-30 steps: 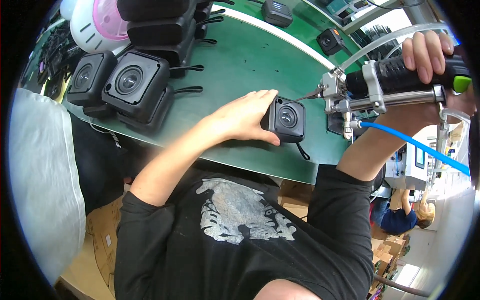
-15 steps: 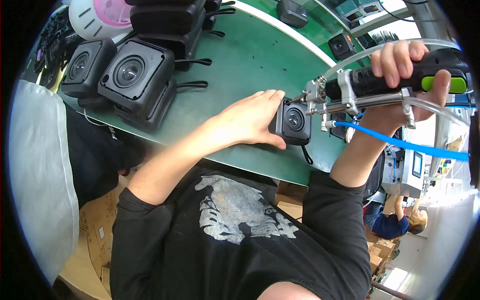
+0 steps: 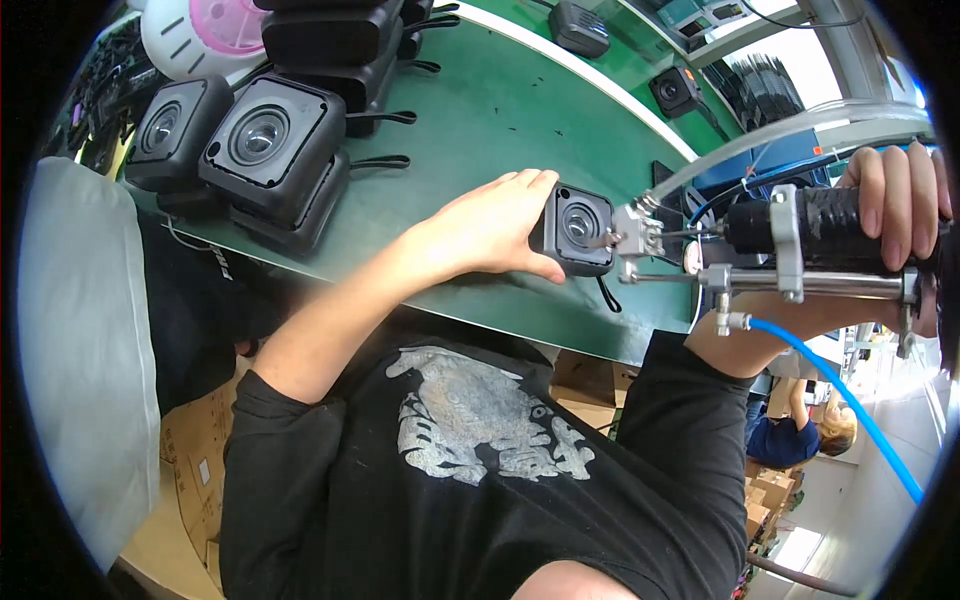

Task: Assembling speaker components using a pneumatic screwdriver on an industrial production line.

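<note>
One black speaker [image 3: 578,228], lens facing screwdriver [image 3: 800,240], strap trailing down.

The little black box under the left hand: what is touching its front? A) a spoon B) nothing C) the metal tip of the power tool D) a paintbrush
C: the power tool in the right hand has its metal tip against the front of the little black box, which the left hand steadies on the green table.

Matt black plastic speaker [image 3: 578,226], shiny metal screwdriver [image 3: 800,270]
</note>
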Action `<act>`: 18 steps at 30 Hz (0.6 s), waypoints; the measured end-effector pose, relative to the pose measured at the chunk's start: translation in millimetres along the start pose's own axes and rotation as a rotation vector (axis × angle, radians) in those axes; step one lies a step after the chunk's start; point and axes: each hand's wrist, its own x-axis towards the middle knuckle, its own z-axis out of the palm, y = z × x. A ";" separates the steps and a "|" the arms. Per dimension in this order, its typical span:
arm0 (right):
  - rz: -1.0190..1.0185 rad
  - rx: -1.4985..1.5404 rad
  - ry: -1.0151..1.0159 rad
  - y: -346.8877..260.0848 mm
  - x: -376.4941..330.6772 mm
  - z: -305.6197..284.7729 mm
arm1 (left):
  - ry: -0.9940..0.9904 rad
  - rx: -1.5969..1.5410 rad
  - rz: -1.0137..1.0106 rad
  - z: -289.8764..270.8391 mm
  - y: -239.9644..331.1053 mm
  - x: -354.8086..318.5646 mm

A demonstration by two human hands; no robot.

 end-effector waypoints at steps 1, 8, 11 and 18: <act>0.072 -0.338 -0.217 -7.9 10.9 -12.6 | 0.000 0.003 0.008 0.5 0.0 0.1; 0.048 -0.175 -0.123 4.9 -19.0 -35.3 | 0.001 -0.002 0.004 0.9 -1.1 0.2; 0.100 -0.207 -0.084 14.9 -22.4 -31.8 | 0.031 -0.006 0.026 3.0 -2.2 2.3; 0.000 -0.239 0.107 47.4 -41.3 -22.3 | 0.066 0.037 0.092 6.7 -6.5 5.6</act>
